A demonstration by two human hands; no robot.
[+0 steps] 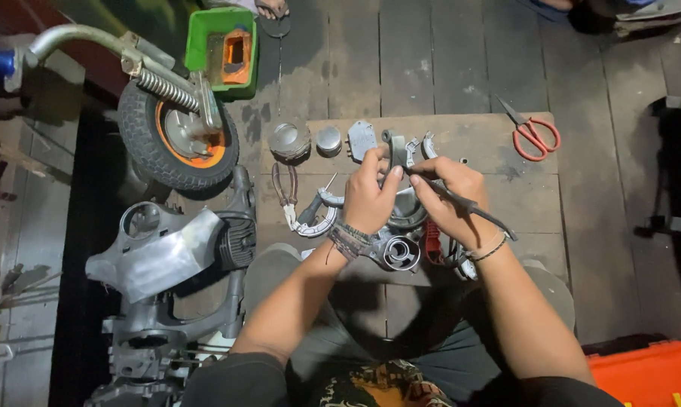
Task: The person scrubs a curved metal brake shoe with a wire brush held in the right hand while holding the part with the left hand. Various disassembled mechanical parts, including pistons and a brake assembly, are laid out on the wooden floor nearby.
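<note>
over the low board (521, 196), both hands' fingers pinching a grey, curved metal part (395, 145).

I'm in a repair workshop: metal engine parts (329, 141) lie just beyond my fingers (389, 175) on a board (529, 196), a small wheel (176, 136) and scooter frame (160, 256) off to their left.

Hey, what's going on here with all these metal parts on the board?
A person sits over a wooden board strewn with small engine parts. The left hand grips a grey metal part, and the right hand holds a thin dark tool against it. A metal engine casing lies under the wrists. Red-handled scissors and pliers lie untouched on the board. A small wheel with an orange rim stands to the left.
</note>
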